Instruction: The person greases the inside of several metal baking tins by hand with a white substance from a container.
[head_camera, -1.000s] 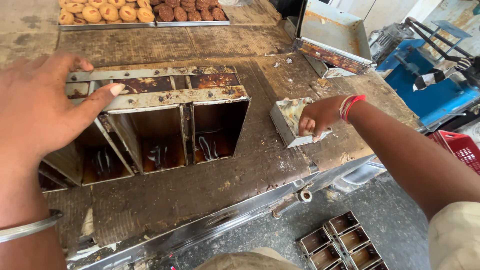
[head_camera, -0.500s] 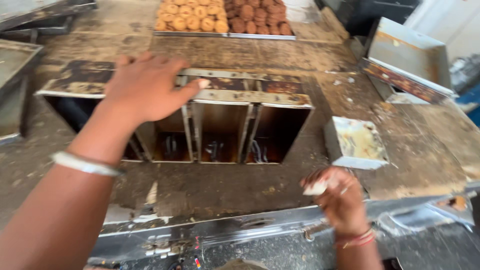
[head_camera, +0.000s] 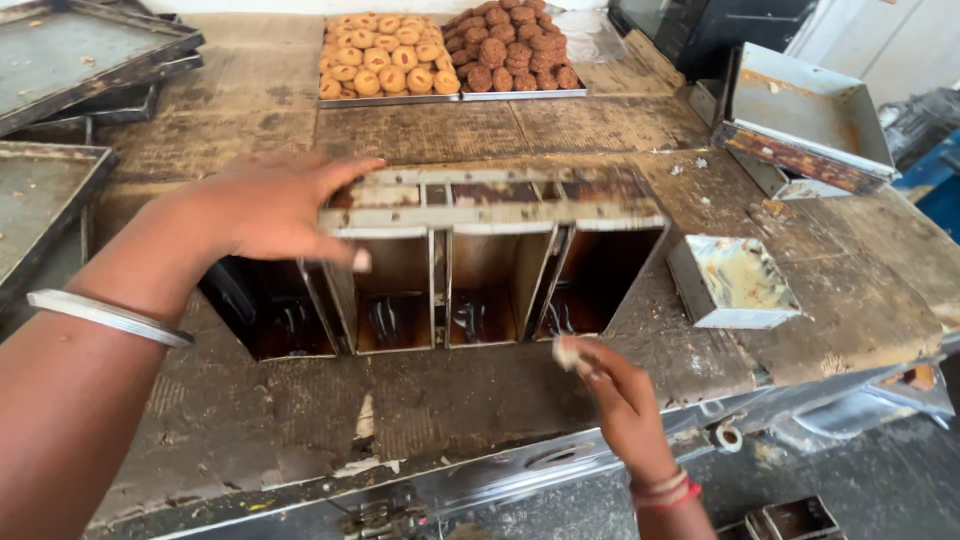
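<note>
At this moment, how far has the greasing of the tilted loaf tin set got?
Done, apparently: the right hand has picked up a small pale wad; the little tin of grease sits beside it. In hand: the left hand props the four-slot loaf tin set on its side, openings facing the person, while the wad nears the right-hand slots. Left: I cannot tell which slots are coated, so likely most of them.

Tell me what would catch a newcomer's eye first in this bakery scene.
Probably the joined set of loaf tins lying on its side mid-table, steadied by the left hand while the right hand brings a small pale wad toward the openings. Next, two trays of biscuits at the far edge.
</note>
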